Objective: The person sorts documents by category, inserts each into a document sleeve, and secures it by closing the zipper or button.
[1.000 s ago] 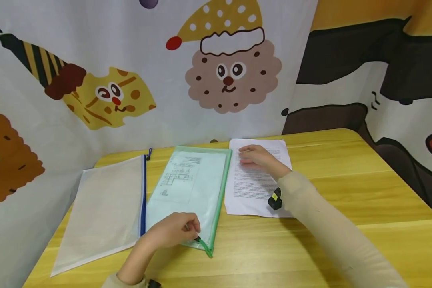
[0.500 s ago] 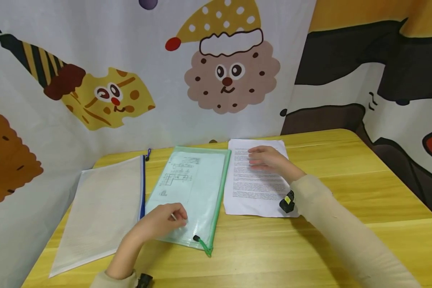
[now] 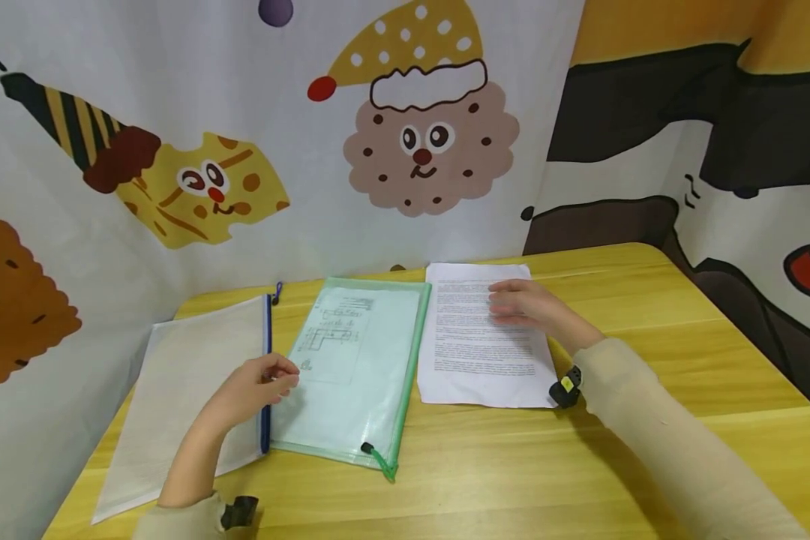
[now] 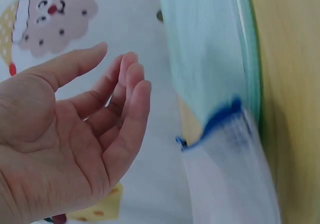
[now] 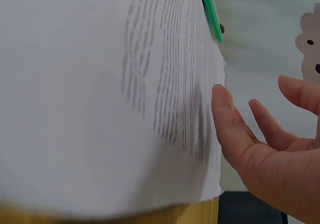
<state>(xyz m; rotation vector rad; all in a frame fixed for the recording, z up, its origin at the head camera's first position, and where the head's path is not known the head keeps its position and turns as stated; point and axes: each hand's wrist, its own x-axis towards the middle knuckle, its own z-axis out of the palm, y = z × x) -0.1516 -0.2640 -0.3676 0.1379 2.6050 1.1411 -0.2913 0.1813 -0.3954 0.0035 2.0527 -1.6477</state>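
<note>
My left hand (image 3: 250, 394) hovers between the white zip folder (image 3: 189, 382) and the green zip folder (image 3: 358, 405), its fingers loosely bent and holding nothing, as the left wrist view confirms. Inside the translucent green folder lies a sheet with a line drawing on it. Its black zip pull with a green cord (image 3: 380, 460) sits at the near right corner. Over the printed paper (image 3: 472, 382) on the right, my right hand (image 3: 529, 306) is held with relaxed, slightly spread fingers. In the right wrist view, that hand has nothing in its fingers.
The white folder's blue zip edge (image 3: 266, 375) lies beside the green folder, with a blue pull loop (image 3: 276, 294) at its far end. Everything rests on a yellow wood-grain table (image 3: 459, 480). A cartoon-printed curtain (image 3: 297, 232) hangs along the table's far side.
My left hand has left the green folder's zip pull and moved left and away from me, toward the white folder. The right hand has shifted right over the printed paper.
</note>
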